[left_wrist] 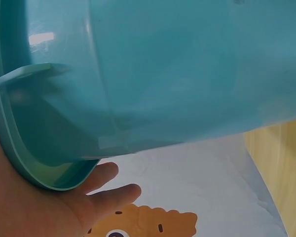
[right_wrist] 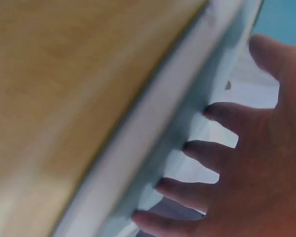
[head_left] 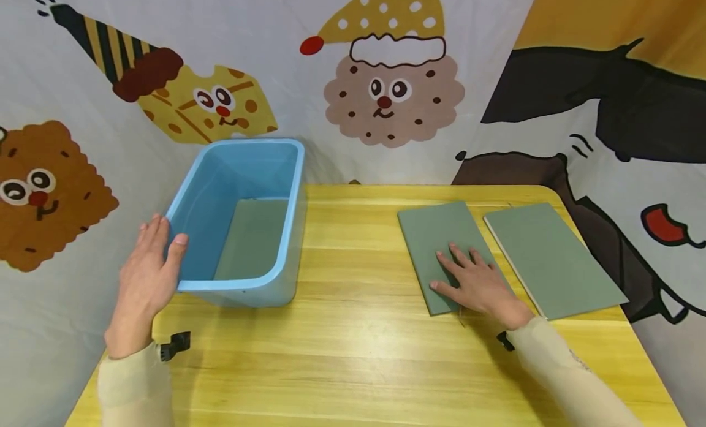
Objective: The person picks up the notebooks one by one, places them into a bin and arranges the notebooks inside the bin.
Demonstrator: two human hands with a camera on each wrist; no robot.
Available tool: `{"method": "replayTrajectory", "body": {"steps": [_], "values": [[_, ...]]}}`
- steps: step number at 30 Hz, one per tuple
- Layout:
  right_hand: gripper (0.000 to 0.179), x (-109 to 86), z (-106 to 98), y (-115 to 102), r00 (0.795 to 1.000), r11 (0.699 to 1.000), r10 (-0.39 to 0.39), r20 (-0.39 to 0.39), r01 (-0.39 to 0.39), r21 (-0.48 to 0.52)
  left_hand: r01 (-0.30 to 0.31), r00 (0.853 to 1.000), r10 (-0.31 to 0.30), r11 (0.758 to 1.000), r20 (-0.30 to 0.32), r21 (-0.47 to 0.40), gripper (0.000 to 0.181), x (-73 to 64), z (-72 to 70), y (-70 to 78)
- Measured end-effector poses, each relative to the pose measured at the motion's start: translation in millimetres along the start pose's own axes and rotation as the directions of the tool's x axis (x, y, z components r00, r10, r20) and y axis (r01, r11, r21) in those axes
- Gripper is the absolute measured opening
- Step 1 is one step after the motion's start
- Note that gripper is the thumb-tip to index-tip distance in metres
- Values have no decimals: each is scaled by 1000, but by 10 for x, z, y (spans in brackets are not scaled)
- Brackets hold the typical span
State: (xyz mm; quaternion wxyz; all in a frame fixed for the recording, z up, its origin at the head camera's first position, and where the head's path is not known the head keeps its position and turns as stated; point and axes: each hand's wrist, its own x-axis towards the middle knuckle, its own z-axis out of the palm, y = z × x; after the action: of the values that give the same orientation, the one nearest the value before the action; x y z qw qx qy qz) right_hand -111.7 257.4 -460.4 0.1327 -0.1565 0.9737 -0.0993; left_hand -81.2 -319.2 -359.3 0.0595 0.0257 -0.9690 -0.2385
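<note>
My left hand [head_left: 146, 277] rests against the left rim of a light blue plastic bin [head_left: 296, 231], with its fingers straight. Seen from the left wrist, the palm lies along the rim and the fingers extend past it. A green notebook [head_left: 254, 237] lies flat on the bin's floor. On the right, my right hand [head_left: 477, 285] lies with spread fingers on the cover of another green notebook [head_left: 436, 225]. The right wrist view shows fingertips on that cover [right_wrist: 177, 136] and its white page edge [right_wrist: 153, 121]. Beside it lies a third green notebook [head_left: 554, 255].
A light wooden table [head_left: 353, 347] carries the bin at the left and the notebooks at the right. Behind it hangs a white cloth [head_left: 276, 22] printed with cartoon food figures. The third notebook's right corner reaches the table's right edge.
</note>
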Motion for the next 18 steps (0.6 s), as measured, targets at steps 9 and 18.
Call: {"method": "replayTrajectory", "body": {"steps": [9,18], "values": [[103,128,-135,264,978,973,195,-70,-184,136,10,1000,-10,1000,-7,-3,82,-3,4,-13],[112,172,-146,313,964,955,264,-30,-257,147,18,1000,-18,1000,-13,-6,83,8,-8,4]]}}
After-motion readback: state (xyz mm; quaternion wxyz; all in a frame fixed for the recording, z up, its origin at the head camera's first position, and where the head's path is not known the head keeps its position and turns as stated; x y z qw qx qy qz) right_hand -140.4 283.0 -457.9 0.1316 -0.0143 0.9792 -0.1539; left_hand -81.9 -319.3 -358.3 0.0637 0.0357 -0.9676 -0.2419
